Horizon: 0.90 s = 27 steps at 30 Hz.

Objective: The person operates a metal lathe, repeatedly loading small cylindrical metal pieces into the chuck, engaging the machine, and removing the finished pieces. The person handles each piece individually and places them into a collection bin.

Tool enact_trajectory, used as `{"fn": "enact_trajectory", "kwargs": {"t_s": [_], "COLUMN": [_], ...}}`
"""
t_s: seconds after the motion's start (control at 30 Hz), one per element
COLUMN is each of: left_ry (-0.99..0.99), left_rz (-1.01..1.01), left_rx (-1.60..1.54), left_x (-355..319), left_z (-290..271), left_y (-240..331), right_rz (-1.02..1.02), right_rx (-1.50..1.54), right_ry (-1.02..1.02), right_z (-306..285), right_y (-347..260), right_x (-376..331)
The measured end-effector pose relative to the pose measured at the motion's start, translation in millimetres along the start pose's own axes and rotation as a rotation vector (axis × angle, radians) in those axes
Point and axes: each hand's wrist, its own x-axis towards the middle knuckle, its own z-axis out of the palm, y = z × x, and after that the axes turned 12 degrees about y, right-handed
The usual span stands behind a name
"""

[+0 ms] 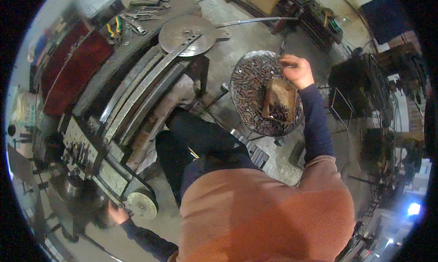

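From the head view, the right hand (297, 71) reaches over the far edge of a round metal tray (242, 86) heaped with small dark metal pieces (250, 81), its fingers curled on the top edge of a brown wooden box (279, 97) that sits tilted on the heap. The left hand (117, 212) is low at the near end of the metal machine (98, 157), fingers closed around a part beside its round metal wheel (142, 204).
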Motion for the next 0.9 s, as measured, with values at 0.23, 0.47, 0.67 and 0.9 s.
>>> {"fn": "enact_trajectory", "kwargs": {"t_s": [0.23, 0.47, 0.67, 0.9], "left_ry": [-0.015, 0.051, 0.091, 0.06], "left_rz": [-0.054, 0.064, 0.043, 0.034], "left_rx": [0.068, 0.098, 0.132, 0.058], "left_x": [-1.0, 1.9, -0.6, -0.8], "left_z": [-4.7, -1.8, -3.4, -3.5], "left_y": [25.1, -10.4, -7.5, 8.6], "right_rz": [0.352, 0.04, 0.111, 0.003], "right_rx": [-0.161, -0.433, -0.449, -0.363], "right_ry": [-0.239, -0.49, -0.694, -0.558], "right_z": [12.6, 52.1, 47.5, 63.2], "right_y": [80.0, 110.7, 89.3, 129.7], "right_x": [-54.5, -100.4, -88.2, -104.6]}}
